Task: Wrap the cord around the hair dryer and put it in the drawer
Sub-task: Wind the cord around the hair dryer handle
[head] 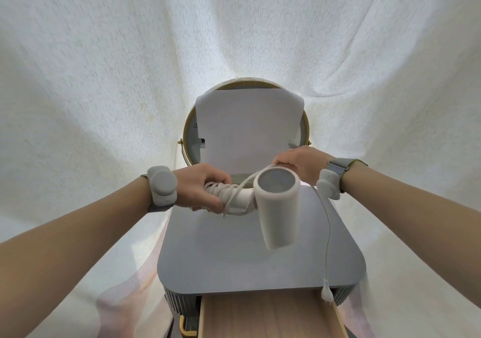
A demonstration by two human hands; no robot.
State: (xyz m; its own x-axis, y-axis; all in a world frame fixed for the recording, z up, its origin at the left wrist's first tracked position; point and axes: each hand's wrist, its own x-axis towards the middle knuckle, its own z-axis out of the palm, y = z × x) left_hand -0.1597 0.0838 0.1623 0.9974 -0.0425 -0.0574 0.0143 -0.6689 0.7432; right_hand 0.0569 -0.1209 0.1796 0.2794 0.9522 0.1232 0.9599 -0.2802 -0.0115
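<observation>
A white hair dryer (pixel 278 207) hangs in the air above the grey cabinet top (pixel 234 259), its barrel pointing toward me. My left hand (pixel 203 186) is closed on the handle, where several turns of the white cord (pixel 326 223) lie coiled. My right hand (pixel 299 163) pinches the cord just behind the barrel. From there the cord loops over to the handle and also drops down the right side, ending in the plug (pixel 326 292) that dangles over the open wooden drawer (pixel 270 317).
A round gold-framed mirror (pixel 188 129) covered by a white sheet stands at the back of the cabinet. White cloth drapes all around. A yellow handle (pixel 186 331) shows left of the drawer at the bottom edge.
</observation>
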